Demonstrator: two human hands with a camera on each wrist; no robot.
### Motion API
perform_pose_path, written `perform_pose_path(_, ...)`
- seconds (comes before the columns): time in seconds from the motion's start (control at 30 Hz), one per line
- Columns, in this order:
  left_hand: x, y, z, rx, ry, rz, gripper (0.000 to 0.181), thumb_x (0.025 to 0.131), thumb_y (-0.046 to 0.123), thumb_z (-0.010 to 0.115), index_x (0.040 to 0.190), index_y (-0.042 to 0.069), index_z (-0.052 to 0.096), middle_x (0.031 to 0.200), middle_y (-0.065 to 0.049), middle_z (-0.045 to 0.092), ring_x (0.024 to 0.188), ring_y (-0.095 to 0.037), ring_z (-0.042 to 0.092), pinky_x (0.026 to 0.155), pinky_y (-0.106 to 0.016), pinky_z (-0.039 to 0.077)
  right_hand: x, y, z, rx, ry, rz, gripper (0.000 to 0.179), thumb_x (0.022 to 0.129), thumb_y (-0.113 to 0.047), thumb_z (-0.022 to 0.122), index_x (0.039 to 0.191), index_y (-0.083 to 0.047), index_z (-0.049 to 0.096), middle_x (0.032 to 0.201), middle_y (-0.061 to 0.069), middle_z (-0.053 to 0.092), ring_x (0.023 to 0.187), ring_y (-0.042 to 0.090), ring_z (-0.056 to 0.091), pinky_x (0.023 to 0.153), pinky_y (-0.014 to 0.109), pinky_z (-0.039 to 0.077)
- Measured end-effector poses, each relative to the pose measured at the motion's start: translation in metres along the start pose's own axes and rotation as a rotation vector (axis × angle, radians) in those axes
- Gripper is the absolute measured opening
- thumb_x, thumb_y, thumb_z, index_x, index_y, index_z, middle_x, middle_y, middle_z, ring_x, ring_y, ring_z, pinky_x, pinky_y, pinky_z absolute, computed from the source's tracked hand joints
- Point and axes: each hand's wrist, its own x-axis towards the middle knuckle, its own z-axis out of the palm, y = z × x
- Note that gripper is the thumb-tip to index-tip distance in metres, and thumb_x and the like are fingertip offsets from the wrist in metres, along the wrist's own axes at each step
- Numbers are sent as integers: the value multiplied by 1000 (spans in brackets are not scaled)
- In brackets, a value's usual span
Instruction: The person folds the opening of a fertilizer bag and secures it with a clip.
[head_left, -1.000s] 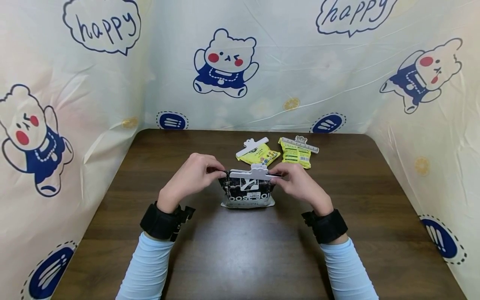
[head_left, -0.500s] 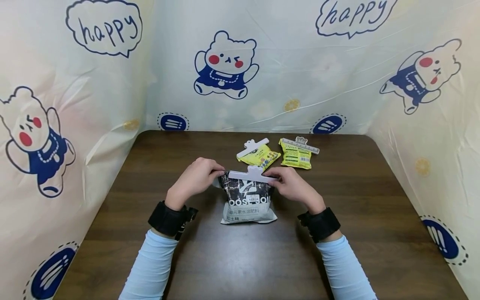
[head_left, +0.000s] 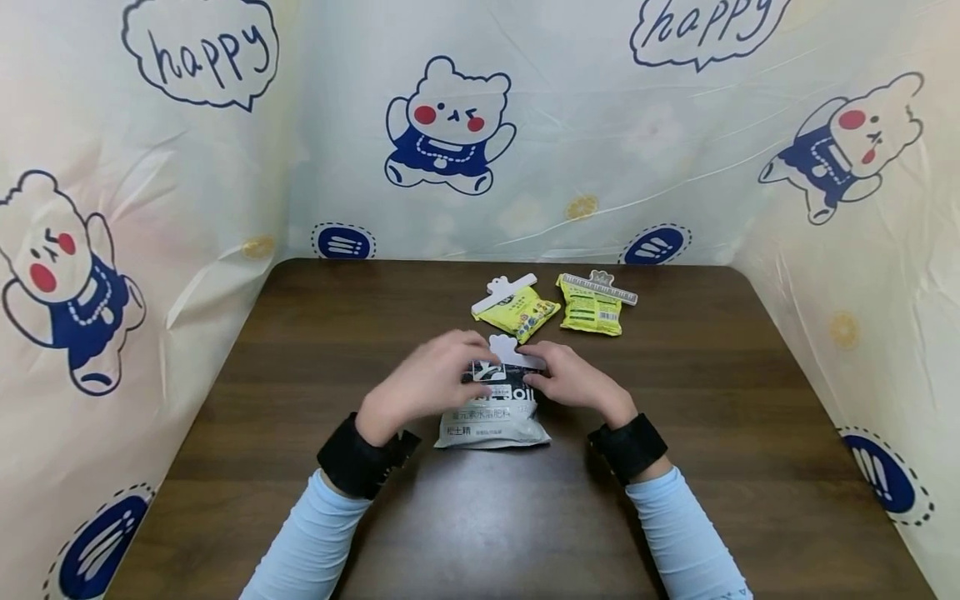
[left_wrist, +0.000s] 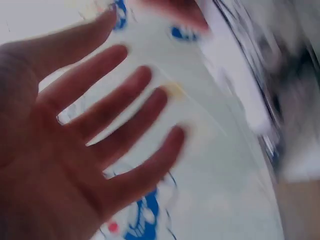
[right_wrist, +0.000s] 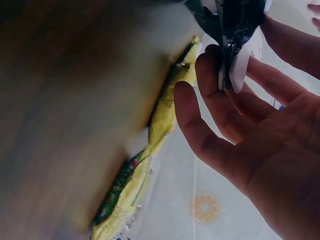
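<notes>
A black-and-white bag (head_left: 491,423) of loose soil stands on the table, with a white bag clip (head_left: 504,348) clamped across its top. My right hand (head_left: 577,379) holds the clip's right end, thumb in front over the bag. In the right wrist view, the fingers (right_wrist: 220,112) curl around the end of the white clip (right_wrist: 241,67) and the dark bag top. My left hand (head_left: 427,379) hovers at the bag's front left, hiding part of it. Its fingers (left_wrist: 130,120) are spread and hold nothing in the left wrist view, where the bag and clip blur at the right.
Behind the bag lie two yellow packets: the left packet (head_left: 521,315) has a white clip (head_left: 504,293), the right packet (head_left: 591,312) a clear ruled clip (head_left: 600,288). All rest on a brown wooden table (head_left: 337,308). A printed curtain (head_left: 562,150) surrounds the table.
The bag has tipped, showing more of its lower front. My left hand has let go of its top left corner and moved right, in front of it. My right hand has shifted slightly left along the clip.
</notes>
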Motion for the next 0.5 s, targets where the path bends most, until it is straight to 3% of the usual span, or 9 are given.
perform_pose_path(0.1,3,17,12,42,-155,68,45,84,16,88,127,11,76,125,-11,67,116,-28,61,97,-46,56,0,1,1,11,-6,5,49,102,-8,65,147,5,53,146,26,60,136,38,55,112,58,46)
perform_pose_path(0.2,6,27,25,111,-243,81,51,80,12,90,129,16,75,128,-11,63,118,-29,58,95,-47,56,1,2,2,14,-17,9,50,103,-7,62,150,5,50,150,27,57,139,39,53,113,59,45)
perform_pose_path(0.33,9,31,41,165,-282,65,59,79,6,88,133,23,73,137,-11,58,127,-31,52,92,-57,55,-2,0,1,-4,-33,20,51,104,-8,61,152,4,48,152,28,54,141,41,50,114,61,42)
perform_pose_path(0.5,10,32,51,204,-253,59,56,85,2,81,134,26,73,140,-12,56,130,-32,49,91,-65,54,-7,-9,-5,-67,-16,24,49,101,-11,67,147,1,55,149,29,55,139,44,48,114,63,41)
